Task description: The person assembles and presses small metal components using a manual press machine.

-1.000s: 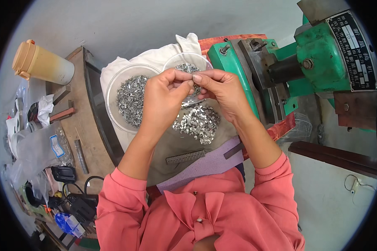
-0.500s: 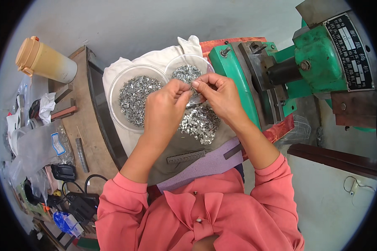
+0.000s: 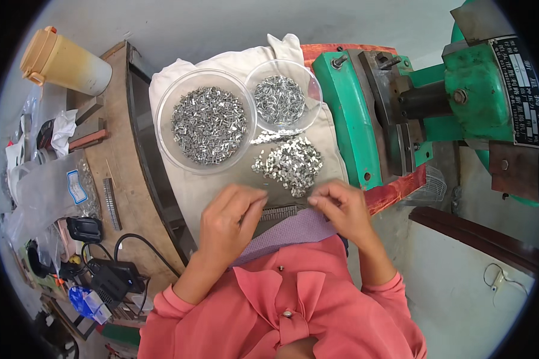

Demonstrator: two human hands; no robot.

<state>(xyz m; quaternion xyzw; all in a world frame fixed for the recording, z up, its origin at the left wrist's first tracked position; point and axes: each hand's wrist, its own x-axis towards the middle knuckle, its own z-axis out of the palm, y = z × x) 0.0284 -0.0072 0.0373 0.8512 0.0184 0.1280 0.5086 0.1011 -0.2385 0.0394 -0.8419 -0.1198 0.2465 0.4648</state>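
My left hand, slightly blurred, hovers over the left end of a dark grooved metal strip, its thumb and fingertips pinched together. My right hand is also pinched, at the right of the strip and over a purple woven cloth. Whatever small thing either fingertip pinch holds is hidden. Just beyond my hands lies a loose heap of small shiny flat metal pieces. Behind it stand a large clear tub of short metal parts and a smaller clear tub of thin silvery parts.
On the right a green press machine stands on a red board. To the left, a wooden table carries a yellowish jug, plastic bags, another grooved strip and a black device with cables. Beige cloth lies beneath the tubs.
Both hands have come down toward me from in front of the small tub and moved apart. The tubs and the heap of flat pieces now show unblocked; the view has shifted slightly.
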